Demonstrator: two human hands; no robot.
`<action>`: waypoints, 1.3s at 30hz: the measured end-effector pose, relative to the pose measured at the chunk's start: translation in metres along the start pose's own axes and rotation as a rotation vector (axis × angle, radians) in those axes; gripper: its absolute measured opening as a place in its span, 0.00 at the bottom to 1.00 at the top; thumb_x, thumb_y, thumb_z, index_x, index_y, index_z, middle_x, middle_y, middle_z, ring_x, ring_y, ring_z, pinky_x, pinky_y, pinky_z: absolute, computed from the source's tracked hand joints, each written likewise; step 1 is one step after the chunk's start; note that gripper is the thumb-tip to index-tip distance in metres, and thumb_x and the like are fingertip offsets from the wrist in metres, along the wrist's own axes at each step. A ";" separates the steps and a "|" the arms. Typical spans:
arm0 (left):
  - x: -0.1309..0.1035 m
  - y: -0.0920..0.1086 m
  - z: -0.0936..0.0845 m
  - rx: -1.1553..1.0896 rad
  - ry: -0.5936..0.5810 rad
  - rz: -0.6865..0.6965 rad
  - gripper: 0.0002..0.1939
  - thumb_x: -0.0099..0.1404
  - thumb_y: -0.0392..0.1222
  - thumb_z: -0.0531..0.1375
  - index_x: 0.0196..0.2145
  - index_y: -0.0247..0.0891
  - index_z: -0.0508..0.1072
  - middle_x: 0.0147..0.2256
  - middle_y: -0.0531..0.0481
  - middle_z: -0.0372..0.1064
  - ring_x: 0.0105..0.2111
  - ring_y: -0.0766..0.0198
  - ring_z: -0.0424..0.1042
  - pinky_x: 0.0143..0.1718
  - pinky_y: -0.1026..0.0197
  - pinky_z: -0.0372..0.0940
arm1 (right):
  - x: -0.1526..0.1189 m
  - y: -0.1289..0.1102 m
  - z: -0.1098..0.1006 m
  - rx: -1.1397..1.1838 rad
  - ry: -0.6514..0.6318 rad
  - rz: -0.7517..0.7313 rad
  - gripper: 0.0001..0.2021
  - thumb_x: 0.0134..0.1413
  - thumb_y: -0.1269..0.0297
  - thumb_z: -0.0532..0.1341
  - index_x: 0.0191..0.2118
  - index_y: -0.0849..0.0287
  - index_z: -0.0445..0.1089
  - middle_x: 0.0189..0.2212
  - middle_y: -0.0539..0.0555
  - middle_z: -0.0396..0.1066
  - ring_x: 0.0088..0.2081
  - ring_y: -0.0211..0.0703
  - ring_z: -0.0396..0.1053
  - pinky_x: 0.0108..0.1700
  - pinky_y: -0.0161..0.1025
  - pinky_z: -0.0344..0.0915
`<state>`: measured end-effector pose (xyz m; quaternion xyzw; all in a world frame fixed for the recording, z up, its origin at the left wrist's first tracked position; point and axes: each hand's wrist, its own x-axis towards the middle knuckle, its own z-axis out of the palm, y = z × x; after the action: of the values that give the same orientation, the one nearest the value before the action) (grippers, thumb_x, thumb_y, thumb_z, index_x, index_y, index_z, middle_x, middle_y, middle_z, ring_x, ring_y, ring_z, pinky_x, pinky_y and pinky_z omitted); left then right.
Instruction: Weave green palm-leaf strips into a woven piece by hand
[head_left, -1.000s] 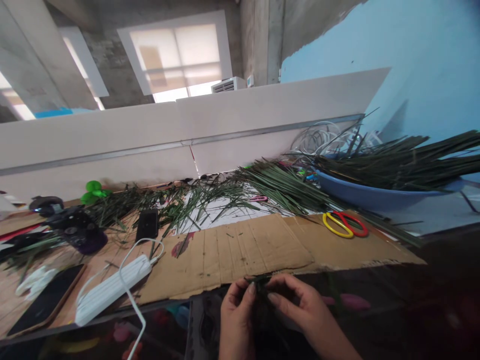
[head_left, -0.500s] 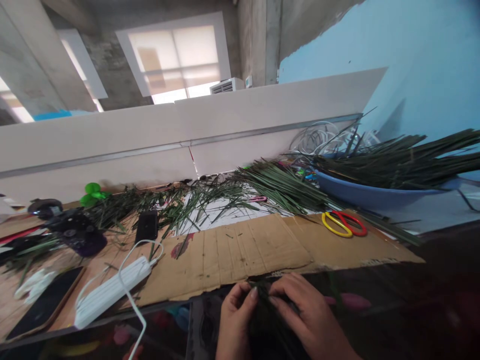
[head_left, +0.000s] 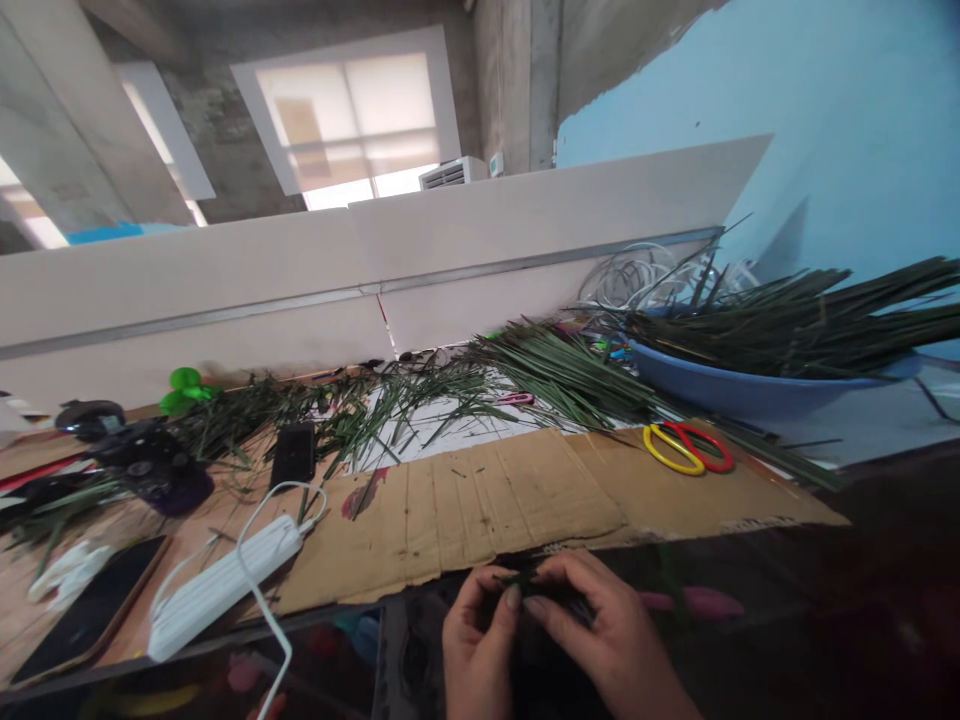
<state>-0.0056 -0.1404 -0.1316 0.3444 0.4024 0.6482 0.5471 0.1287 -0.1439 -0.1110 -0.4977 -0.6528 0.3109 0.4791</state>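
Just past the front edge of the cardboard, my left hand (head_left: 484, 630) and my right hand (head_left: 600, 625) meet close together at the bottom of the view. Between their fingertips is a dark green leaf strip (head_left: 519, 578), pinched by both thumbs and forefingers. Much of the strip is hidden by my fingers and the dark background below. Beyond my hands lies the flat cardboard (head_left: 487, 505). Scissors with one yellow and one red handle (head_left: 688, 448) rest on its right part.
A blue basin (head_left: 750, 390) heaped with long green leaves stands at the right. More cut leaves (head_left: 570, 375) lie behind the cardboard. To the left are a white power strip (head_left: 225, 585) with its cable, a phone (head_left: 94, 605), a dark phone-like object (head_left: 293, 452) and a dark cup (head_left: 161, 470).
My right hand has shifted slightly left, bringing its fingertips closer to my left hand's. The long strands that trailed below my hands no longer show clearly.
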 end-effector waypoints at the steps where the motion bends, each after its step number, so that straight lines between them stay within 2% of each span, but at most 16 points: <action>1: -0.001 0.000 0.000 -0.002 -0.015 0.000 0.14 0.51 0.48 0.73 0.27 0.35 0.78 0.27 0.48 0.74 0.32 0.59 0.71 0.37 0.63 0.66 | 0.000 0.000 0.001 0.006 0.008 0.003 0.06 0.57 0.60 0.62 0.32 0.56 0.73 0.30 0.52 0.73 0.35 0.49 0.71 0.38 0.41 0.65; 6: -0.003 -0.004 0.000 -0.041 -0.027 -0.014 0.14 0.51 0.48 0.73 0.26 0.36 0.77 0.26 0.49 0.73 0.31 0.62 0.70 0.37 0.64 0.65 | -0.002 0.002 0.004 0.047 0.002 -0.028 0.05 0.58 0.62 0.61 0.34 0.56 0.73 0.32 0.52 0.73 0.37 0.48 0.71 0.39 0.40 0.65; 12: -0.002 -0.012 -0.002 -0.066 -0.034 -0.059 0.16 0.50 0.49 0.73 0.24 0.36 0.75 0.25 0.51 0.72 0.29 0.63 0.68 0.36 0.65 0.64 | -0.003 0.007 0.003 -0.005 0.003 -0.125 0.09 0.62 0.64 0.58 0.29 0.55 0.69 0.28 0.50 0.69 0.33 0.45 0.68 0.36 0.38 0.62; 16: 0.002 -0.003 -0.004 0.004 -0.104 -0.103 0.15 0.48 0.49 0.74 0.25 0.35 0.76 0.25 0.50 0.72 0.28 0.64 0.68 0.34 0.65 0.63 | -0.002 0.008 -0.001 -0.069 -0.016 -0.171 0.09 0.61 0.66 0.58 0.29 0.55 0.68 0.27 0.50 0.69 0.32 0.46 0.68 0.35 0.39 0.60; 20: 0.001 0.009 -0.004 0.098 -0.116 -0.104 0.16 0.48 0.50 0.74 0.27 0.35 0.78 0.26 0.49 0.73 0.28 0.62 0.69 0.31 0.65 0.63 | -0.002 0.005 -0.007 -0.113 -0.024 -0.190 0.09 0.60 0.67 0.58 0.28 0.55 0.66 0.26 0.49 0.68 0.31 0.45 0.67 0.34 0.38 0.60; 23: -0.001 0.012 -0.004 0.119 -0.127 -0.118 0.18 0.48 0.53 0.73 0.27 0.35 0.78 0.23 0.51 0.69 0.23 0.66 0.65 0.26 0.67 0.60 | -0.001 0.003 -0.010 -0.130 -0.040 -0.192 0.09 0.60 0.67 0.58 0.28 0.54 0.65 0.26 0.50 0.69 0.31 0.45 0.67 0.34 0.39 0.60; 26: -0.002 0.013 -0.003 0.123 -0.122 -0.126 0.19 0.47 0.53 0.73 0.26 0.35 0.77 0.22 0.53 0.67 0.22 0.68 0.61 0.25 0.68 0.57 | -0.001 0.004 -0.010 -0.130 -0.061 -0.184 0.09 0.61 0.67 0.58 0.28 0.54 0.67 0.27 0.50 0.69 0.32 0.46 0.67 0.34 0.39 0.61; 31: -0.006 0.010 0.000 0.076 -0.056 -0.058 0.17 0.49 0.52 0.73 0.26 0.36 0.76 0.24 0.52 0.67 0.26 0.65 0.64 0.29 0.66 0.60 | -0.006 0.004 -0.007 -0.101 -0.023 -0.174 0.06 0.60 0.66 0.59 0.31 0.54 0.69 0.28 0.51 0.70 0.33 0.46 0.68 0.35 0.39 0.63; 33: -0.008 0.007 0.001 0.083 -0.027 -0.014 0.17 0.50 0.52 0.73 0.26 0.36 0.76 0.26 0.51 0.69 0.29 0.62 0.66 0.33 0.65 0.62 | -0.007 0.004 -0.005 -0.086 -0.015 -0.169 0.02 0.59 0.65 0.62 0.34 0.54 0.70 0.30 0.51 0.72 0.34 0.47 0.69 0.36 0.39 0.65; 35: -0.008 0.004 0.002 0.096 -0.023 0.016 0.17 0.50 0.53 0.72 0.26 0.36 0.76 0.26 0.50 0.69 0.30 0.61 0.66 0.34 0.64 0.62 | -0.008 0.004 -0.005 -0.061 -0.011 -0.156 0.03 0.57 0.64 0.63 0.37 0.54 0.71 0.33 0.52 0.73 0.37 0.48 0.70 0.38 0.40 0.66; 39: -0.011 0.000 0.003 0.104 -0.038 0.036 0.18 0.52 0.55 0.71 0.26 0.37 0.74 0.25 0.51 0.66 0.28 0.62 0.64 0.31 0.64 0.61 | -0.007 0.005 -0.005 -0.010 0.003 -0.128 0.04 0.59 0.63 0.61 0.33 0.54 0.72 0.31 0.51 0.73 0.35 0.47 0.70 0.38 0.39 0.65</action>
<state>-0.0009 -0.1504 -0.1304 0.3920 0.4188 0.6294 0.5242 0.1350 -0.1494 -0.1156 -0.4578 -0.6842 0.2753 0.4965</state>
